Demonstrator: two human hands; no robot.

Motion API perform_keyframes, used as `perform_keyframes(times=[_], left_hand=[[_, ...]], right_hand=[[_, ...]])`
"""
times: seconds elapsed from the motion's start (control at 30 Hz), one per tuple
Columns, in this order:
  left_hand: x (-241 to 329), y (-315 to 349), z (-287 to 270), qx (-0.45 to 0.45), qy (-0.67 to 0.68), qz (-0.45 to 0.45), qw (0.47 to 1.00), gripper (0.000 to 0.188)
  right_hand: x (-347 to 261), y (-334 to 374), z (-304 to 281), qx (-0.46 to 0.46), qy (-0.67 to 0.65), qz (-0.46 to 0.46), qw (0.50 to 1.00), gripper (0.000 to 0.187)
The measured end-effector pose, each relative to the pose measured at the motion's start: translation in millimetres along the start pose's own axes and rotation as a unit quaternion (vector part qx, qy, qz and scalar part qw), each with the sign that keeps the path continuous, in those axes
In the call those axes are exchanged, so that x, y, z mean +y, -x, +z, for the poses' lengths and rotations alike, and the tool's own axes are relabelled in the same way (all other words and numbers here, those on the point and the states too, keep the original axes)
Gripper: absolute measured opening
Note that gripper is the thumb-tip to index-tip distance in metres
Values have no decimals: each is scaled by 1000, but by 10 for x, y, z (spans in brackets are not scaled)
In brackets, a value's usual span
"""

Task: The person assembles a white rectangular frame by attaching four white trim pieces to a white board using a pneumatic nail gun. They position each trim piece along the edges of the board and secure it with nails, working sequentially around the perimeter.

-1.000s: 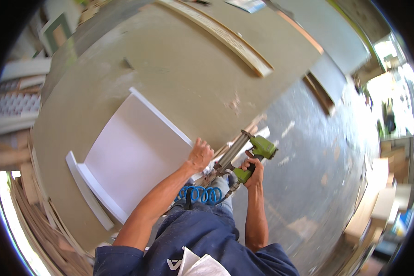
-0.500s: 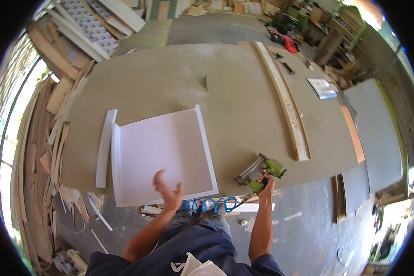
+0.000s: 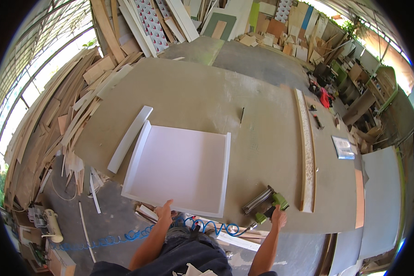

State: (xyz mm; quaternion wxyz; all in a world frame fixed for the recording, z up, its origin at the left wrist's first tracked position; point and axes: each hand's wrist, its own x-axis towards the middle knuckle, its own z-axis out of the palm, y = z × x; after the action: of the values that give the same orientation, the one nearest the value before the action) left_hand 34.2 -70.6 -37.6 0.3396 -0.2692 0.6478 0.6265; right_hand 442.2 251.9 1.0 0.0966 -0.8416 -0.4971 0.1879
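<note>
A white panel (image 3: 184, 168) with raised white strips along its left and right sides lies on the large worktable (image 3: 271, 152). At its near edge, my left hand (image 3: 164, 210) has closed on the rim, thumb on top and the other fingers mostly hidden. To the right, my right hand (image 3: 278, 217) is wrapped round the handle of a green nail gun (image 3: 279, 200), which rests on or just over the table near the front edge. A blue coiled hose (image 3: 232, 228) runs from the gun past my waist. A loose white strip (image 3: 129, 139) lies left of the panel.
A long narrow board (image 3: 307, 156) lies on the table's right side, with a flat packet (image 3: 342, 147) beyond it. A small dark rod (image 3: 242, 115) lies mid-table. Wood offcuts (image 3: 55, 119) are piled at the left; a compressor-like tank (image 3: 53, 225) stands on the floor.
My left hand has come down from above the panel to its near edge and closed there. The view has tilted up and turned; the nail gun stays in my right hand.
</note>
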Motion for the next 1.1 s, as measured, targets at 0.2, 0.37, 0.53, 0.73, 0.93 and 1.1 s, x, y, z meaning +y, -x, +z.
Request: perform_keyframes(times=[0.2, 0.37, 0.53, 0.73, 0.93, 1.1], left_hand=[[-8, 49, 251, 98, 21, 17, 995, 46], [40, -27, 184, 87, 32, 1, 996, 45], [232, -95, 47, -6, 63, -31, 997, 47], [347, 57, 257, 89, 126, -72, 985, 46], [113, -291, 47, 59, 86, 19, 994, 51], [439, -104, -122, 104, 40, 101, 989, 50]], right_hand=[[-138, 313, -388, 129, -23, -101, 986, 44], [-338, 579, -289, 140, -77, -153, 975, 37], [-437, 529, 193, 61, -226, -256, 938, 26], [-885, 727, 618, -57, -240, -352, 903, 24], [-1045, 1100, 962, -245, -266, -329, 872, 27], [-916, 1213, 740, -280, -302, -275, 869, 28]])
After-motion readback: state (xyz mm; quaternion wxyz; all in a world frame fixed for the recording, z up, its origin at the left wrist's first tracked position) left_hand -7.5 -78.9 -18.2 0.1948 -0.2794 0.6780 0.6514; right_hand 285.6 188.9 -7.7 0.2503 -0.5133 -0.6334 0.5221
